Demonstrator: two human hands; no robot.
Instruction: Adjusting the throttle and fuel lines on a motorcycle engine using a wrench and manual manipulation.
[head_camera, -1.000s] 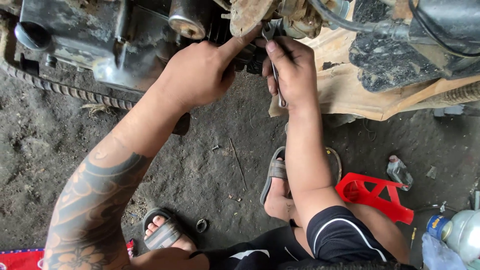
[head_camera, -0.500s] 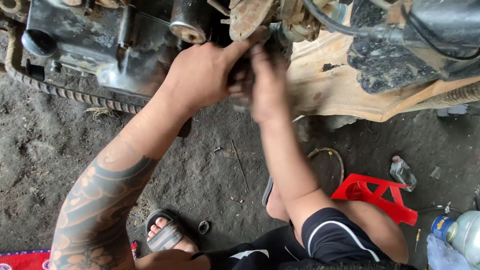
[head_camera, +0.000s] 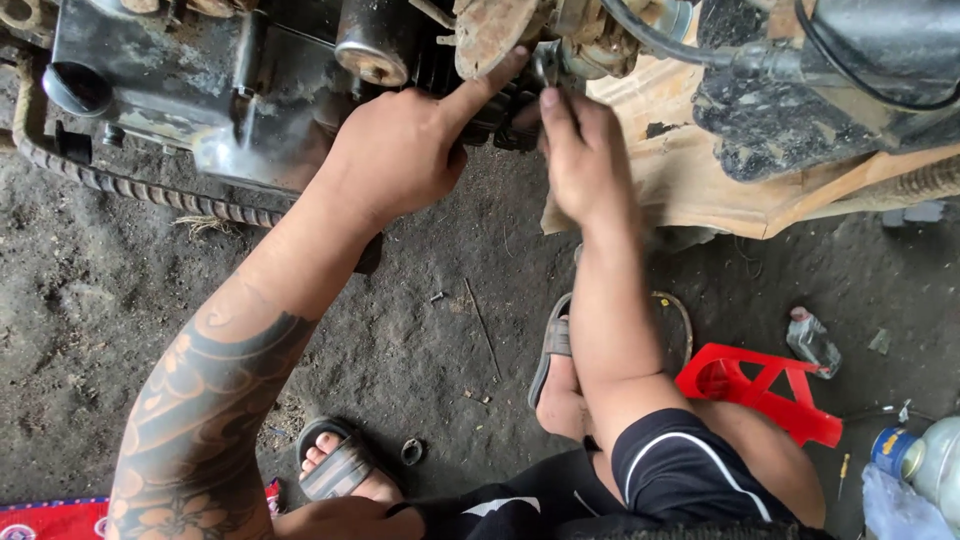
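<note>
My left hand (head_camera: 400, 150) reaches up to the underside of a dirty motorcycle engine (head_camera: 200, 90). Its index finger presses against a mud-caked cover (head_camera: 490, 35), while the other fingers curl around a dark engine part (head_camera: 500, 112) just below. Close beside it, my right hand (head_camera: 580, 150) grips a metal wrench. Only the wrench's head (head_camera: 547, 62) shows above the fingertips, set against a fitting on the engine. The handle is hidden in the palm.
A drive chain (head_camera: 130, 185) hangs along the left. A muddy brown panel (head_camera: 700, 170) sits at right under black hoses. On the dirt floor lie a red plastic stool (head_camera: 760, 390), a small bottle (head_camera: 812, 340) and containers (head_camera: 935, 465). My sandalled feet (head_camera: 340, 465) rest below.
My right hand has shifted left and up, closer to my left hand, and the wrench handle that hung below it is now covered. The left hand stays on the engine.
</note>
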